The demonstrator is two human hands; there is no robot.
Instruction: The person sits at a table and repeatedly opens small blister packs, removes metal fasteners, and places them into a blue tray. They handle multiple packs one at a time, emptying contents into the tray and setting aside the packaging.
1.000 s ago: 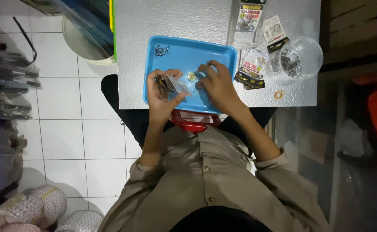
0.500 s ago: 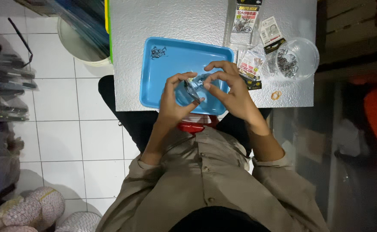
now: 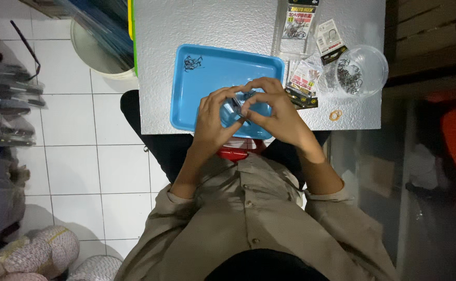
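Grey speckled rectangular desk (image 3: 228,23) seen from above, white tiled floor (image 3: 108,156) beside it. Blue rectangular plastic tray (image 3: 207,78) set near desk's front edge, small pile of dark metal hooks (image 3: 192,63) in its far left corner. Clear round plastic bowl (image 3: 362,70) of more hooks placed to right, printed hook packets (image 3: 303,78) between bowl and tray. Small clear plastic packet (image 3: 237,105) pinched over tray by both grips: left hand (image 3: 215,122) and right hand (image 3: 280,114), fingertips meeting, closed narrow on it.
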